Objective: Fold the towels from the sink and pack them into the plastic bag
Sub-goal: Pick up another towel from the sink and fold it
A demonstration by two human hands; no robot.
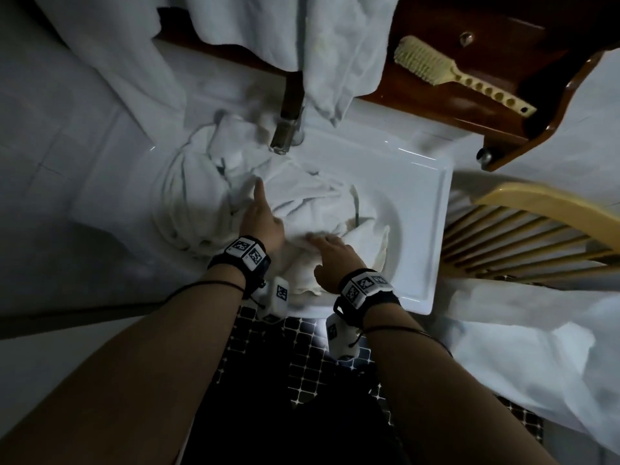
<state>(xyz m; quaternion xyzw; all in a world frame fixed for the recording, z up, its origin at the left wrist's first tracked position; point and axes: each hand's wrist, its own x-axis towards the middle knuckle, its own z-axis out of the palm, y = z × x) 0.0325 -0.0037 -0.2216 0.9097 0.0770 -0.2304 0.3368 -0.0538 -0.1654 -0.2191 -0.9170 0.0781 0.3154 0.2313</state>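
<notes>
None of the towels (302, 203) looks folded yet. They lie in a crumpled heap in the sink (419, 196), under the tap (285, 129) and spilling over the left rim. More white cloth hangs above the tap. I judge the task to be at its very beginning: you must still lift out one towel, fold it, and pack it, and then do the same for the rest. At the lower right there is a pale, thin sheet (520, 357) that may be the plastic bag, but I cannot say this for sure. Nothing is visibly packed in it.

Your left hand (263, 219) rests on the heap with the index finger straight and pointing toward the tap. The other fingers are tucked under, so I cannot tell if they grip the cloth. Your right hand (335, 260) lies just beside it, nearer to you, with fingers stretched flat over the towels and pressing on them, not pinching. The two hands are close but not touching.
</notes>
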